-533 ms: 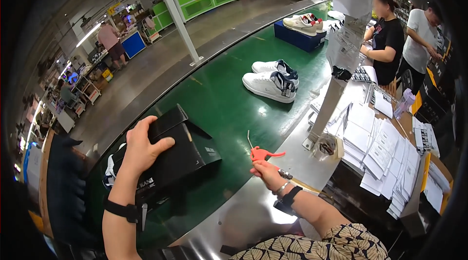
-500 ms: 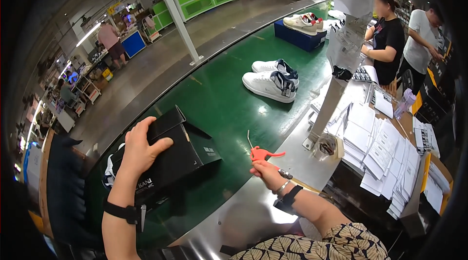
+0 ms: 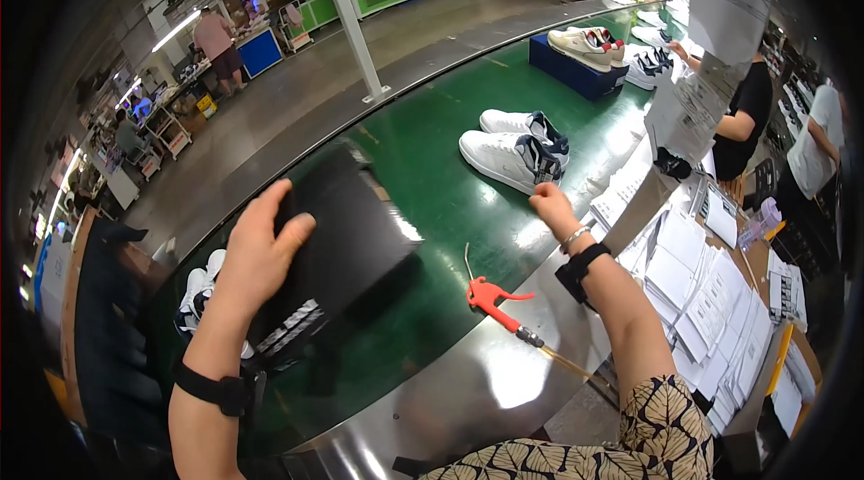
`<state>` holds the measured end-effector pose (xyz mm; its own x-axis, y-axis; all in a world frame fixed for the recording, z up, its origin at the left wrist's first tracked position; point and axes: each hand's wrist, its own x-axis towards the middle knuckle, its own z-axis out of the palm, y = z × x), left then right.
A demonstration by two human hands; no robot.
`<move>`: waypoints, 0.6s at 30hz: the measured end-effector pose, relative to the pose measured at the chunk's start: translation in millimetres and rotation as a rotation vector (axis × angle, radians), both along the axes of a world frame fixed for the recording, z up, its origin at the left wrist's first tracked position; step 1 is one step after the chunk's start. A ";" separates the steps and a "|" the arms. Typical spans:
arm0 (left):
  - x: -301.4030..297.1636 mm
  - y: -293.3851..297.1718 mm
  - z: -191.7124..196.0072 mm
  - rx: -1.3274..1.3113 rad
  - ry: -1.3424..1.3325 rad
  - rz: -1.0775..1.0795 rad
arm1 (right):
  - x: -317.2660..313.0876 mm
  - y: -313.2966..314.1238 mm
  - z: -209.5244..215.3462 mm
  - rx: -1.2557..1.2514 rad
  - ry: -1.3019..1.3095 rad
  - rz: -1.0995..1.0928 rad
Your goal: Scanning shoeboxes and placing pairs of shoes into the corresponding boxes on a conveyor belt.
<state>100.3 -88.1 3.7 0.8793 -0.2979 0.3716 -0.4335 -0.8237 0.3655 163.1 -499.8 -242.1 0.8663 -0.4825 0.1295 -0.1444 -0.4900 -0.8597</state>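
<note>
My left hand is at the near left side of a black shoebox, its thumb and fingers apart. The box is blurred by motion. Partly hidden behind my left forearm is a white and dark sneaker. My right hand is closed, its fingertips at the heel of the nearer of two white sneakers with navy collars. A small printed tag hangs at that heel; what the fingers grip is hidden. A red air blow gun lies on the bench edge, its thin nozzle over the green surface.
Beige sneakers stand on a navy box farther along the green conveyor. A metal post wrapped in paper rises on the right. Paper stacks lie beside it. Co-workers stand at far right. A yellowish hose trails from the blow gun.
My right hand has let go of the blow gun and moved up and right to the white sneakers. The black box has turned, its lid side now lying flatter under my left hand.
</note>
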 end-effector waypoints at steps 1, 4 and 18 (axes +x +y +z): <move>-1.3 -3.7 -5.6 0.112 0.010 0.009 | 7.3 -14.2 1.2 -0.069 0.019 -0.082; -14.7 -6.6 -16.9 0.233 -0.165 0.045 | 21.4 -25.1 16.1 -0.252 0.104 -0.157; -31.4 -20.0 -37.2 0.206 -0.472 0.059 | 51.8 -40.5 -12.1 -0.854 -0.018 -0.073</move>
